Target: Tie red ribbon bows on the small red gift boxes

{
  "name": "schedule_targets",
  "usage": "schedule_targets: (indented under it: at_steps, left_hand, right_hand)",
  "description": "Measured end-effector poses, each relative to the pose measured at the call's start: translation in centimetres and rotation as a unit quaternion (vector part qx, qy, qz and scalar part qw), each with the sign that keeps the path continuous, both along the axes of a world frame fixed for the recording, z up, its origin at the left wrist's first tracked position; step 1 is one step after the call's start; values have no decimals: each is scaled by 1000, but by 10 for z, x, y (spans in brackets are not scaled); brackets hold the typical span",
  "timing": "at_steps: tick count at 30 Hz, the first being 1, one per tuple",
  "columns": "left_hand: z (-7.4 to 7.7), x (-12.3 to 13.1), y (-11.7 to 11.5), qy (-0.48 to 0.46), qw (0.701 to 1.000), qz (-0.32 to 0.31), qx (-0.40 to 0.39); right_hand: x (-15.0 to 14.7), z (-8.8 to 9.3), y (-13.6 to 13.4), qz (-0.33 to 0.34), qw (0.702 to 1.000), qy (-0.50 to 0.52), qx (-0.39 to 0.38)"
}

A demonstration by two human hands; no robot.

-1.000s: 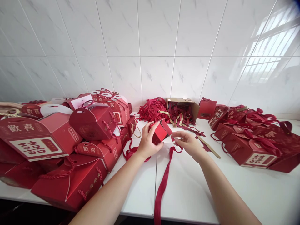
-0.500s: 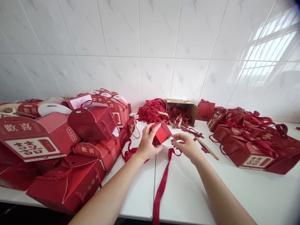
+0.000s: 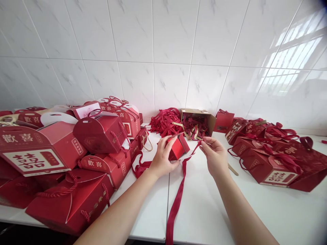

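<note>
My left hand (image 3: 165, 158) grips a small red gift box (image 3: 178, 148) from its left side, holding it tilted above the table. To the right of the box, my right hand (image 3: 213, 154) pinches the end of a dark red ribbon (image 3: 178, 200) between thumb and fingers. From that pinch the ribbon runs left past the lower edge of the box, then down toward me over the front table edge. Whether it threads through the box is hidden. More red ribbon (image 3: 140, 168) lies bunched on the table left of my left wrist.
Red boxes with rope handles (image 3: 71, 200) are piled at the left. A heap of red ribbons (image 3: 166, 120) and an open carton (image 3: 211, 122) of dark red and gold pieces stand by the tiled wall. Boxes with ribbon bows (image 3: 274, 166) stand at the right.
My right hand has moved right and slightly up, drawing the ribbon end out from beside the box. The box in my left hand has shifted slightly right.
</note>
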State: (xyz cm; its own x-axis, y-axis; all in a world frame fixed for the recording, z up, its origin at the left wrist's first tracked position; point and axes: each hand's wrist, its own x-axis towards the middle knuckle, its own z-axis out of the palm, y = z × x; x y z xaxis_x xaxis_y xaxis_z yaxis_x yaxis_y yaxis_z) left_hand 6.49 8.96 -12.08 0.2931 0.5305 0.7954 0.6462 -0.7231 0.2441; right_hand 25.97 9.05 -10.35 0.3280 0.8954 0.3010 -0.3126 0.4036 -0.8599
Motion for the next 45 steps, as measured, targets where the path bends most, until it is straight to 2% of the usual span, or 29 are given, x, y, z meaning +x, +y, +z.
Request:
schedule_targets:
  at_steps: [4, 11, 15, 21, 24, 27, 30, 32, 35, 38, 42, 45]
  left_hand:
    - [0, 3, -2, -4, 1000, -17, -3]
    - [-1, 1, 1, -35, 999, 11, -7]
    - [1, 1, 2, -87, 996, 25, -6]
    - [2, 3, 2, -125, 990, 58, -21]
    - [3, 3, 2, -150, 986, 73, -24]
    - [3, 3, 4, -192, 975, 95, -60]
    - [2, 2, 5, -242, 958, 105, -111]
    - [3, 2, 4, -261, 950, 106, -133]
    - [4, 1, 3, -271, 946, 110, -139]
    - [5, 1, 4, -297, 936, 113, -150]
    - [6, -1, 8, -366, 904, 114, -190]
    - [6, -2, 10, -395, 884, 122, -219]
  right_hand:
    - [7, 10, 0, 146, 972, 186, -3]
    - [15, 19, -10, 242, 917, 315, 49]
    - [19, 20, -13, 267, 897, 334, 109]
    - [34, 22, -17, 173, 919, 310, 169]
    - [41, 24, -21, 165, 896, 363, 195]
    - [44, 24, -24, 171, 867, 413, 219]
    - [42, 20, -24, 213, 852, 423, 223]
    - [39, 17, -22, 281, 835, 416, 224]
    - [35, 14, -18, 396, 788, 414, 226]
    - [36, 12, -15, 467, 747, 412, 232]
    - [39, 12, -14, 495, 724, 408, 251]
    - [38, 13, -16, 475, 744, 400, 249]
